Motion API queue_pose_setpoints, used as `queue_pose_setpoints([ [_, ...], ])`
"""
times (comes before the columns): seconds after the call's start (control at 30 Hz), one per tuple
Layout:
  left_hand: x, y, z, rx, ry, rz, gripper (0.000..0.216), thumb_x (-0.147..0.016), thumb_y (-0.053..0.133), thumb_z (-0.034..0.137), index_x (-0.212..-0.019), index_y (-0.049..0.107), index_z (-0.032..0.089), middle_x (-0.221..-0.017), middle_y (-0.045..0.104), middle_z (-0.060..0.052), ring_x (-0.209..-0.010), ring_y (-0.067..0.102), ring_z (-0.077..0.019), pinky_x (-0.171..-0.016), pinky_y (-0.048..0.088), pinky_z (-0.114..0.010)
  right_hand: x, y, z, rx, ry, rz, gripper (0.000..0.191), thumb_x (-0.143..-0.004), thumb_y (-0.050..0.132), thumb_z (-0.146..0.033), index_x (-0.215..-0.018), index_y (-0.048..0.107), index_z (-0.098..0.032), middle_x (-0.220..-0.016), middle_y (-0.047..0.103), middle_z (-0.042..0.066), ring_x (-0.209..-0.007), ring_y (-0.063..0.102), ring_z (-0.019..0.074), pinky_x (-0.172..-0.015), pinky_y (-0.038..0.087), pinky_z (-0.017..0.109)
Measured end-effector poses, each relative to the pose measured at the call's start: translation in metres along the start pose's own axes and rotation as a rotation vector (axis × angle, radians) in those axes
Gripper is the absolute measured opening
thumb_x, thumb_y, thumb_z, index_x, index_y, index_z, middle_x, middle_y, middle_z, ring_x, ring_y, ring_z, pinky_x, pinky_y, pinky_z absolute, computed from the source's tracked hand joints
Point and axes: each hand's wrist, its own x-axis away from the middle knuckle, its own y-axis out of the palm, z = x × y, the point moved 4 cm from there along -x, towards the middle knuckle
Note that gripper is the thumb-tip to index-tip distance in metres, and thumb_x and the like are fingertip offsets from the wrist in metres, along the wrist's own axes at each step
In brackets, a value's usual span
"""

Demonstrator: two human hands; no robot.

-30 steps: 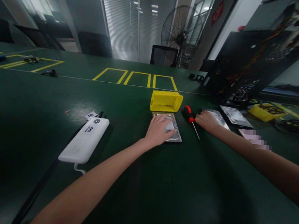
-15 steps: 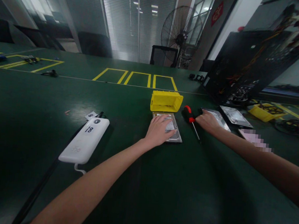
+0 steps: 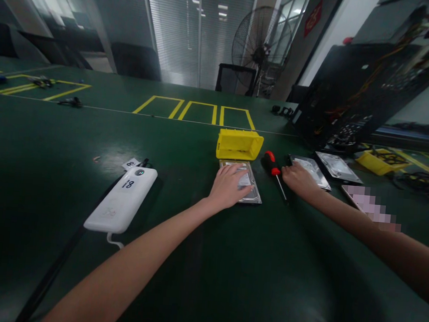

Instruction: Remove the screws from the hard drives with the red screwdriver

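Workbench (image 3: 70, 133), green with yellow floor-style markings. Left hand (image 3: 229, 186) lies flat, fingers spread, on a silver hard drive (image 3: 248, 188) just in front of a yellow bin (image 3: 239, 144) tipped on its side, its contents not visible. Right hand (image 3: 298, 179) rests, fingers loosely curled and empty, between a red-handled screwdriver (image 3: 273, 171) and a second hard drive (image 3: 312, 169), touching that drive's near edge. A third drive (image 3: 337, 166) lies beyond. White power bank (image 3: 121, 199), labelled "18", sits well to the left; an open computer case (image 3: 359, 93) stands at right.
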Motion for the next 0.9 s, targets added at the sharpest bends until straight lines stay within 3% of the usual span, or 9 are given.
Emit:
queue_pose_setpoints([
  [0.23,0.000,0.000,0.000,-0.016,0.004,0.009,0.050,-0.091,0.042,0.049,-0.131,0.049,0.019,-0.142,0.043,-0.006,-0.130,0.037,-0.0246,-0.108,0.030,-0.045,-0.003,-0.001,-0.002,0.065,0.014,0.028,0.029,-0.084,0.042,-0.004,-0.076,0.069,-0.009,-0.076,0.069,0.014,-0.076,0.063,0.0233,-0.084,0.039,0.039],
  [0.47,0.001,0.000,-0.002,0.011,0.010,0.021,0.051,-0.091,0.042,0.049,-0.132,0.048,0.019,-0.142,0.043,-0.006,-0.130,0.037,-0.0235,-0.110,0.029,-0.045,0.001,0.000,0.008,0.007,0.094,0.071,0.025,-0.084,0.045,-0.008,-0.079,0.069,-0.010,-0.083,0.069,0.015,-0.085,0.062,0.0249,-0.074,0.040,0.033],
  [0.6,0.001,0.000,-0.001,0.014,0.015,0.022,0.051,-0.091,0.043,0.049,-0.131,0.049,0.018,-0.141,0.044,-0.006,-0.130,0.038,-0.0234,-0.109,0.029,-0.045,0.003,0.002,0.016,-0.055,0.232,0.092,0.027,-0.086,0.044,-0.015,-0.084,0.071,-0.013,-0.087,0.069,0.014,-0.082,0.064,0.0267,-0.066,0.040,0.033],
  [0.73,0.001,0.000,-0.002,0.012,0.020,0.028,0.051,-0.091,0.042,0.048,-0.131,0.049,0.017,-0.141,0.044,-0.007,-0.129,0.038,-0.0239,-0.109,0.030,-0.045,0.005,0.003,0.020,-0.129,0.319,0.125,0.027,-0.084,0.047,-0.018,-0.093,0.073,-0.015,-0.092,0.070,0.013,-0.087,0.064,0.0277,-0.068,0.041,0.034],
  [0.9,0.001,0.000,-0.002,0.013,0.011,0.029,0.051,-0.091,0.042,0.049,-0.131,0.049,0.018,-0.141,0.044,-0.007,-0.130,0.038,-0.0248,-0.108,0.030,-0.046,0.004,-0.012,0.031,-0.230,0.481,0.205,0.029,-0.086,0.048,-0.027,-0.099,0.073,-0.022,-0.099,0.071,0.008,-0.089,0.065,0.0279,-0.064,0.044,0.034],
])
